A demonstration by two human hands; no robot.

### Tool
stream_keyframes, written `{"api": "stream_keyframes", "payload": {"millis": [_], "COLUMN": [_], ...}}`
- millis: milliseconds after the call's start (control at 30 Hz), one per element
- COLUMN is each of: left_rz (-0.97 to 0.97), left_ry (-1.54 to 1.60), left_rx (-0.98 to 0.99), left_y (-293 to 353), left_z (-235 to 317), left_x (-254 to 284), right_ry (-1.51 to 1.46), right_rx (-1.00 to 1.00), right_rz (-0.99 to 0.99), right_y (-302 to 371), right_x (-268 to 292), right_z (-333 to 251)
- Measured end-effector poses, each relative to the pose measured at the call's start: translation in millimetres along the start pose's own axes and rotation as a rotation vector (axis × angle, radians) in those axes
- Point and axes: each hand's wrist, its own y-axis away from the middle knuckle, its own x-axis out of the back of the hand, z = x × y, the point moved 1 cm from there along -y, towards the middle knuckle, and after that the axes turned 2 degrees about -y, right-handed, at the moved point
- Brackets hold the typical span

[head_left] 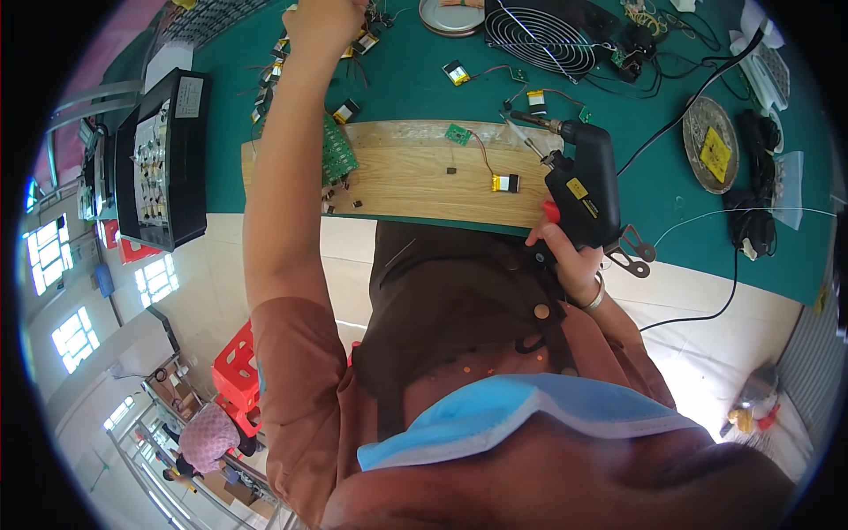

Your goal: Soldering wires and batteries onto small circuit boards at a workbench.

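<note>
My right hand [570,256] grips a black soldering gun [585,181] with a red trigger. Its tip points up and left, over the right end of a wooden board [402,190]. On that board lie a small green circuit board [458,134], wired to a silver battery [505,183] with yellow tape, and a small dark part [451,170]. My left arm stretches far forward, and my left hand [325,25] is among several small batteries [365,41] at the upper edge. Its fingers are mostly cut off there. Beside the left forearm sits a green circuit panel [336,152].
A round fan guard [541,40] stands at the back. To the right are an oval metal tray [692,132] with a yellow sponge [715,155] and black cables. A black box of parts [163,159] stands left. More wired batteries [457,72] lie on the green mat [397,93].
</note>
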Motion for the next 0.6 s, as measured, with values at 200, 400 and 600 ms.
{"api": "stream_keyframes", "payload": {"millis": [200, 400, 600], "left_rz": [-0.118, -0.043, 0.362], "left_ry": [0.174, 0.075, 0.032], "left_rx": [-0.302, -0.165, -0.269], "left_y": [18.4, -9.6, -95.5], "left_z": [3.7, -26.8, -101.0], "left_x": [-30.6, -25.2, -91.2], "right_ry": [0.021, 0.082, 0.088], "right_rx": [-0.009, -0.027, -0.053], "right_rz": [-0.017, -0.053, -0.049], "right_y": [0.6, -1.2, -0.1], "right_x": [5.5, 8.0, 6.8], "right_z": [5.9, 4.2, 8.7]}}
